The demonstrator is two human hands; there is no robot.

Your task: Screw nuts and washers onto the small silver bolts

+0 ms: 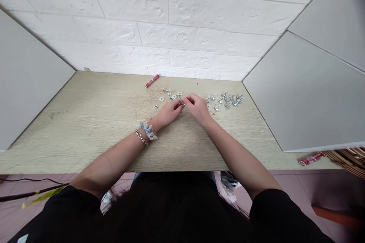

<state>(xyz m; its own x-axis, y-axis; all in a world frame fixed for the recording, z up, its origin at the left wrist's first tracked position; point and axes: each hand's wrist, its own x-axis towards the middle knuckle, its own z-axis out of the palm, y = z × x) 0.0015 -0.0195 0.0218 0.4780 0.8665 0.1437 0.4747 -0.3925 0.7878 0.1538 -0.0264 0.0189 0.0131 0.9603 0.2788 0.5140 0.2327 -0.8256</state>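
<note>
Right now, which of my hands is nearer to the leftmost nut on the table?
Your left hand. It is just right of the nut, not touching it; your right hand is farther right, beyond the left one.

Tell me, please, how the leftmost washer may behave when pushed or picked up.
The washer lies flat, so it would probably slide rather than roll. Being thin, it may be awkward to pinch up. Its metallic look suggests stiffness.
</note>
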